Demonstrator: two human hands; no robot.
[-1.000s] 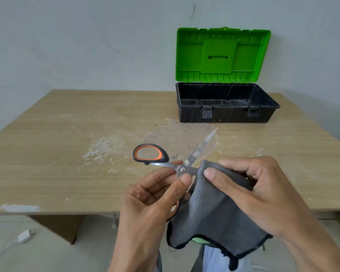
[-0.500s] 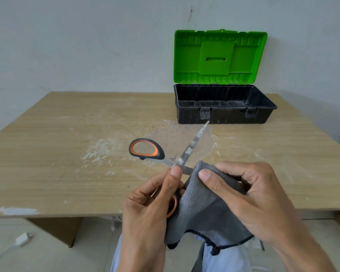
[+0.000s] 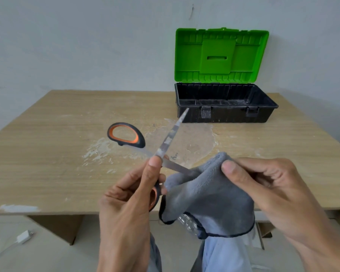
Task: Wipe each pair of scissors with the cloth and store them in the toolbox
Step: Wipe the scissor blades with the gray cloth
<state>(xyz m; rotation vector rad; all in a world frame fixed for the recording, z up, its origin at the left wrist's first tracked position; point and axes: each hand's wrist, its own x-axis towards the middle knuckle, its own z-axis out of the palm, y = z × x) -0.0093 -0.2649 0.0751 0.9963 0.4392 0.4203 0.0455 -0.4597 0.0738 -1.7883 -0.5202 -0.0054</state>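
My left hand (image 3: 130, 195) grips a pair of scissors (image 3: 170, 136) with black and orange handles, held open over the table's front edge. One blade points up toward the toolbox; the other runs right into a grey cloth (image 3: 208, 195). My right hand (image 3: 263, 185) pinches the cloth folded around that lower blade's tip. One handle loop (image 3: 126, 135) sticks out to the left; the other is mostly hidden under my left fingers. The black toolbox (image 3: 224, 112) stands at the back right, its green lid (image 3: 221, 55) raised against the wall.
The wooden table (image 3: 47, 163) has white smears and a glossy patch in the middle. A white plug and cable (image 3: 24, 236) lie on the floor at lower left. A wall stands close behind the table.
The scissors have opened wider. My right hand has slid the cloth outward along the lower blade toward its tip, baring more of the steel near the pivot.
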